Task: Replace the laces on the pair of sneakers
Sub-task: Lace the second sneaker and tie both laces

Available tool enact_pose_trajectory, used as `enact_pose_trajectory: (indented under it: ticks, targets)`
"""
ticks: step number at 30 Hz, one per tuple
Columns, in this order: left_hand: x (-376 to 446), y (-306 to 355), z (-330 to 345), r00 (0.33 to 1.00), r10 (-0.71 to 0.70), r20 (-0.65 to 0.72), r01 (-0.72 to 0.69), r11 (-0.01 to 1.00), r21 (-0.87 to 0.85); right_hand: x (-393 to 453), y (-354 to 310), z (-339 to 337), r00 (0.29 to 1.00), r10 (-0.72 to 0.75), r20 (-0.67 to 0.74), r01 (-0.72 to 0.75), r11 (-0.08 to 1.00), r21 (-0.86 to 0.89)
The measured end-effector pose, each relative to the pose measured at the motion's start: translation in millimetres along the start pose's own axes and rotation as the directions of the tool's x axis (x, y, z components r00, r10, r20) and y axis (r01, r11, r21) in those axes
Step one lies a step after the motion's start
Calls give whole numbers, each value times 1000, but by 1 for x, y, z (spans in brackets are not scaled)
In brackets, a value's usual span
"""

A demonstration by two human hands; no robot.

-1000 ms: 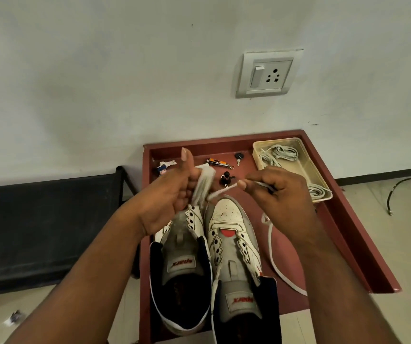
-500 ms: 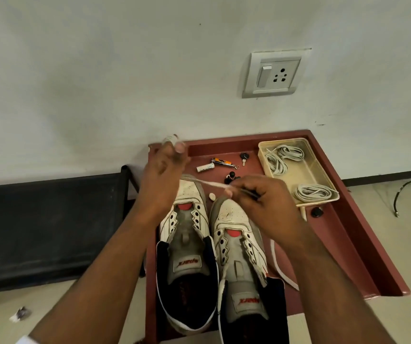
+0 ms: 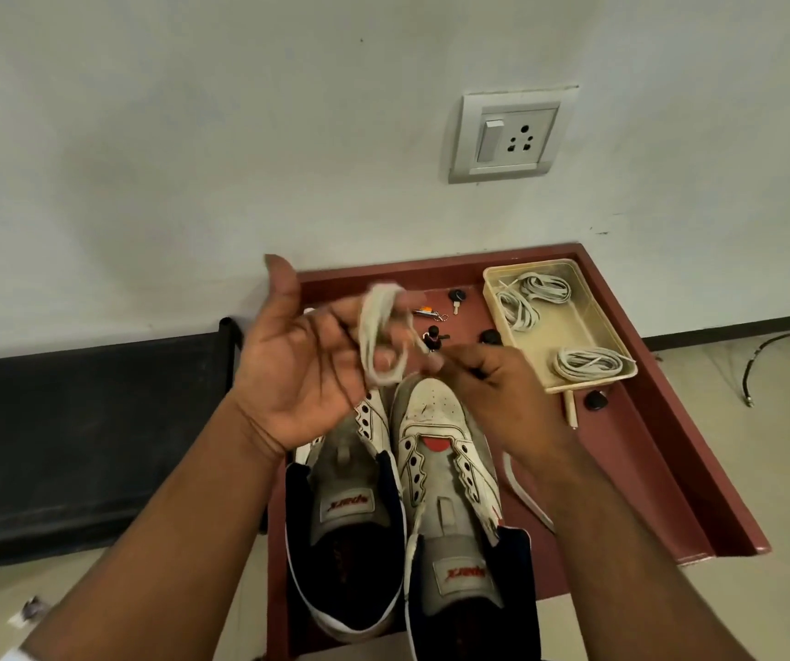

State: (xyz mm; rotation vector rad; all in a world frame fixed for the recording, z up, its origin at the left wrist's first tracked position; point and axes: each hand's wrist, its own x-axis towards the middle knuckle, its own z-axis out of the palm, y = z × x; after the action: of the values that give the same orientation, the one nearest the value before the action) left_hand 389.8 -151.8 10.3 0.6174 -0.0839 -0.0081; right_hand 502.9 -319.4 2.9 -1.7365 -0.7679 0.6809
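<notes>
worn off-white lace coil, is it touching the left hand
Touching: the head view shows the worn off-white lace coil looped around the left hand's fingers.

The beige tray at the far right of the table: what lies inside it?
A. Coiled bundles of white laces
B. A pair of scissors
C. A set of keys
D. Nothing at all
A: the beige tray holds coiled bundles of white laces, one near its front edge and more toward its back.

Both hands wind a white lace (image 3: 382,337) into loops above two unlaced sneakers (image 3: 436,474)
</notes>
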Motion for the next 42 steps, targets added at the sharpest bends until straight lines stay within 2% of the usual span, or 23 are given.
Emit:
enact_pose_trajectory:
  ticks: [2,3,5,7,9,11,13,14,15,16,18,21,23,25,27,29,32,34,35,37,38,40,42]
  targets:
    - [3,4,-2,970,187,-156,-207,970,-128,-1,-2,11,990,-12,140,17,999,-38]
    - [5,5,-4,926,255,-279,-286,955,-76,-1,-4,15,985,-29,167,38,998,-50]
    - [8,5,-6,798,380,-468,-306,924,227,1,-8,15,987,-64,146,74,995,-68]
    - [9,4,-9,712,469,-523,-146,827,543,1,-10,10,992,-93,90,99,993,-65]
    - [6,4,-10,706,485,-515,108,646,756,1,-12,5,993,-116,33,117,992,-36]
    - [-1,3,-10,751,430,-502,333,411,849,0,-17,0,984,-174,-23,174,985,-14]
    - [-3,1,-6,842,238,-484,422,267,866,0,-21,-4,972,-216,-88,216,976,-10]
    - [-3,-1,-1,881,100,-462,420,280,863,0,-22,-7,968,-210,-139,212,977,-7]
    - [-1,-3,4,905,-25,-426,405,362,840,1,-20,-11,959,-205,-198,208,978,-2]
    - [-1,-4,7,921,-114,-373,379,496,782,1,-19,-13,945,-204,-255,209,978,-6]
    - [0,-4,7,954,-183,-239,295,725,622,2,-16,-16,932,-189,-310,193,981,-17]
    - [3,-5,9,992,-106,-73,125,930,345,3,-11,-9,969,-71,-235,88,994,63]
    - [5,-4,8,990,82,-116,-68,991,117,5,0,0,992,-19,-124,18,1000,-15]
    - [6,1,2,929,259,-266,-266,964,10,5,8,9,999,12,34,-8,992,-123]
    - [7,4,-3,834,368,-411,-344,929,132,3,9,15,993,14,119,2,991,-137]
    - [8,6,-8,752,428,-501,-288,897,335,2,5,17,993,-69,93,83,985,-151]
    - [7,5,-8,685,478,-549,-120,818,563,0,-6,15,940,-340,-27,313,892,-324]
    - [4,4,-7,717,450,-532,80,706,704,-1,-18,15,868,-488,-88,420,819,-391]
    - [2,3,-8,765,406,-501,196,594,780,-1,-22,14,836,-537,-114,456,795,-400]
    - [-2,0,-2,862,231,-451,345,384,857,0,-25,10,802,-575,-161,486,785,-385]
    - [-3,-2,4,894,129,-429,363,355,862,0,-25,6,810,-556,-187,468,804,-366]
    - [-1,-4,13,934,-43,-356,334,466,819,0,-23,-4,847,-466,-255,393,873,-289]
    - [0,-3,11,966,-103,-236,246,641,727,-2,-20,-12,880,-349,-323,311,936,-166]
